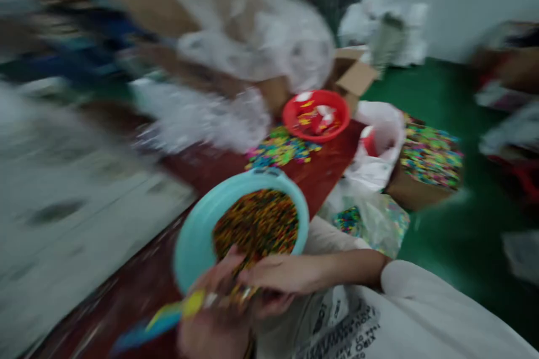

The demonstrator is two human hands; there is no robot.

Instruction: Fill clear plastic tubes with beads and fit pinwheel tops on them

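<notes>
My left hand (214, 320) and my right hand (286, 275) come together at the near rim of a light-blue plastic basin (196, 235). The basin holds a heap of tiny orange, green and dark pieces (261, 221). Both hands are blurred, with fingers curled toward each other. Some small golden bits (242, 293) show between them, too smeared to name. A blue and yellow elongated thing (164, 317) runs out to the left by my left hand; whether the hand grips it is unclear.
Behind the basin lie loose bright pieces (282, 148) and a red bowl (318, 134) on the dark red table (328, 171). Clear plastic bags (202, 115) pile up at the back left. A cardboard box of colourful pieces (432, 157) stands on the green floor at right.
</notes>
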